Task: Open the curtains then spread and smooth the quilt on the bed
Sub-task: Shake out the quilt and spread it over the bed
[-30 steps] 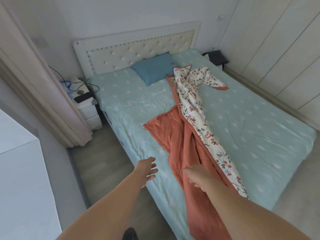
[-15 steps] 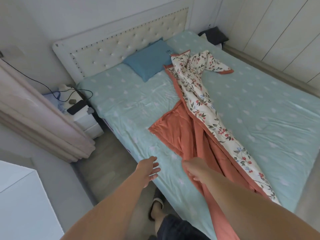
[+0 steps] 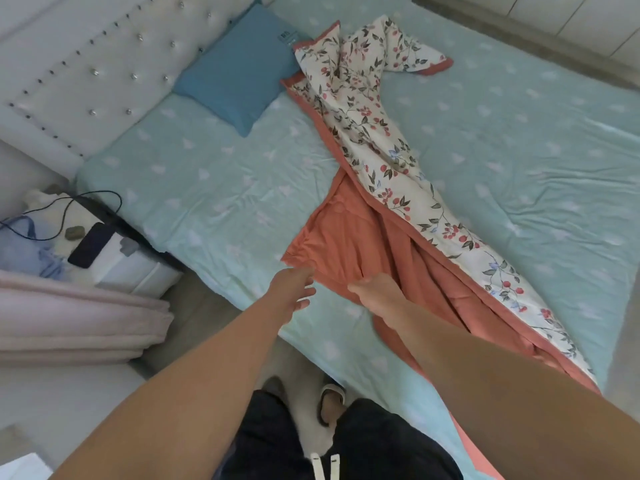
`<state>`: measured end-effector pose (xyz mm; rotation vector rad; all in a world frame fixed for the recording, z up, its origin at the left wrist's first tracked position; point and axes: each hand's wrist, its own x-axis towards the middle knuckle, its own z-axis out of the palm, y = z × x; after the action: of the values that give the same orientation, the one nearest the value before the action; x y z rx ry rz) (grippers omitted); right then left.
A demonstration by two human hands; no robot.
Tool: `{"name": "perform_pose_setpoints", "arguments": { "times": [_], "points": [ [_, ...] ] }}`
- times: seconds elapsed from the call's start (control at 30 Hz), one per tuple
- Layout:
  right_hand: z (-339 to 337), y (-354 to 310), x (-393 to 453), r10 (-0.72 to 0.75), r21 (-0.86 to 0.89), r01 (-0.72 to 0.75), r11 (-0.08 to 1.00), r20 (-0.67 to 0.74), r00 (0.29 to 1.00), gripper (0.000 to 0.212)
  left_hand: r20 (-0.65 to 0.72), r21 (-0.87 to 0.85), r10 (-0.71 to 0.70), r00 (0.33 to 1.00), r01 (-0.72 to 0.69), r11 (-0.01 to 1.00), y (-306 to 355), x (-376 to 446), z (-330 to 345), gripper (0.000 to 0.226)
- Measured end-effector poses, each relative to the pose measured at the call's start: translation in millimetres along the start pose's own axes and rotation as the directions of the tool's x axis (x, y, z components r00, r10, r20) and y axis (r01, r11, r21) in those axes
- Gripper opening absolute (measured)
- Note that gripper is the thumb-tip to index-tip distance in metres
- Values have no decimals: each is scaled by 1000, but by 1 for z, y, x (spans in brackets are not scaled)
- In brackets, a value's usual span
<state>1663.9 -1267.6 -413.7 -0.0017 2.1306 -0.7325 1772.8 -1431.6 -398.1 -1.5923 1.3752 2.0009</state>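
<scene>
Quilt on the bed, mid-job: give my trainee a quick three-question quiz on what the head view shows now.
1. True or false: the quilt is spread flat over the whole bed.
2. The blue pillow lies: A) by the headboard; B) on the floor; C) on the nightstand.
3. Fill in: the quilt's top face is floral, its underside plain ____.

Key: 1 false, it lies bunched in a long strip, with the left hand and right hand at its orange corner; 2 A; 3 orange.
</scene>
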Motion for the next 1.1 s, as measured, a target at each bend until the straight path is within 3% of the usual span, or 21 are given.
{"name": "perform_pose_setpoints", "arguments": {
  "times": [0.1,0.17,0.2,0.3,0.4,0.47,0.53,0.57,0.63,0.73,0.87,0.97,1.1],
  "points": [
    [8,-3,29,10,-61,-11,998,-6,1000,47,27,77,-1,1000,-1,997,14,39,-1,20],
    [19,-7,51,52,-55,-52,997,11,999,32,17,147,-8,1000,6,989,20,72,-4,17],
    [24,-8,66,80,28,-81,996,27,996,19,12,184,-2,1000,-1,983,23,89,-7,18],
    [52,-5,114,155,48,-157,986,33,987,11,7,281,-6,1000,3,960,24,154,-20,39],
    [75,-6,146,214,39,-213,976,-49,976,38,3,323,5,1000,-5,946,23,209,-32,35],
    [92,-5,173,283,62,-281,958,-27,959,62,28,367,-2,1000,-8,930,24,247,-36,25],
    [114,1,218,307,23,-307,951,-5,952,71,20,413,27,999,-33,910,23,296,-37,9],
    [122,4,238,308,-6,-308,951,-24,951,71,21,452,57,998,-60,890,23,318,-34,11],
    [138,13,272,318,-47,-326,944,-128,939,78,53,508,124,991,-134,851,21,353,-29,39],
    [162,29,314,381,-83,-424,902,-309,871,98,107,569,172,979,-202,797,3,402,-21,67],
    [184,42,341,396,-8,-412,911,-261,881,115,141,649,217,966,-255,716,-13,425,-12,53],
    [188,35,343,391,101,-379,920,-310,867,102,198,593,244,949,-314,741,-12,418,-14,25],
    [174,12,321,370,184,-329,926,-284,885,35,208,474,261,943,-330,816,1,386,-34,21]
  ]
}}
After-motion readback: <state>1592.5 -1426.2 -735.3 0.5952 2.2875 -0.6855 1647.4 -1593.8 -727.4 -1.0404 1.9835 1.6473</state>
